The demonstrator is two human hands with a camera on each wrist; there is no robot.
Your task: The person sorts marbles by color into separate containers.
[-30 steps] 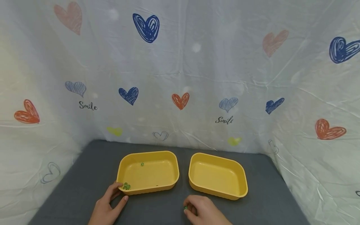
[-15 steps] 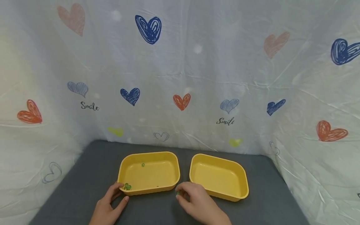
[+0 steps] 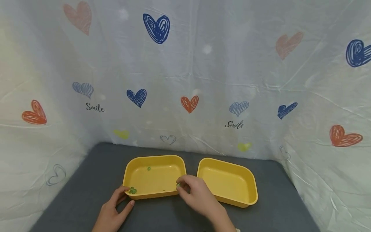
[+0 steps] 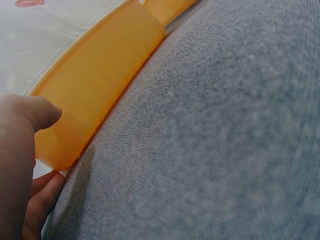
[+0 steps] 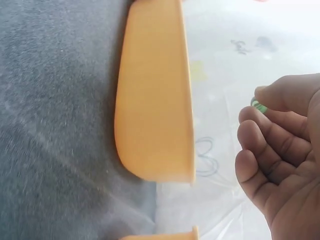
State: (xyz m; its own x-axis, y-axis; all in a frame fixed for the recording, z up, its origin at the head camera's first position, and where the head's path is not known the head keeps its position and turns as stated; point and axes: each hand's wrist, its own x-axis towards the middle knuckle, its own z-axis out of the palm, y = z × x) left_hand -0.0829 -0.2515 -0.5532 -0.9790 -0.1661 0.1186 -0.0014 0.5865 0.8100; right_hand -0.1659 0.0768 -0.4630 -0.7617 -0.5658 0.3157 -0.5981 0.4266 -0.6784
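Observation:
My right hand (image 3: 195, 193) pinches a small green marble (image 5: 258, 105) between thumb and fingertips. In the head view it is above the near right corner of the left yellow tray (image 3: 156, 194); in the right wrist view the marble is apart from the tray wall. My left hand (image 3: 113, 207) holds that tray's near left corner, one finger over the rim and the thumb by the near wall. Several green marbles (image 3: 132, 190) cluster inside that corner, partly hidden by the wall. A single marble (image 3: 149, 168) lies farther back on the tray floor.
A second yellow tray (image 3: 229, 175) stands to the right, a narrow gap from the first. Both are on a grey cloth-covered table (image 3: 156, 214). A white curtain (image 3: 214, 77) printed with hearts hangs behind and at both sides.
My right hand has moved forward and left with its marble, from the table before the trays to above the left tray's near right corner. The left hand stays at the tray.

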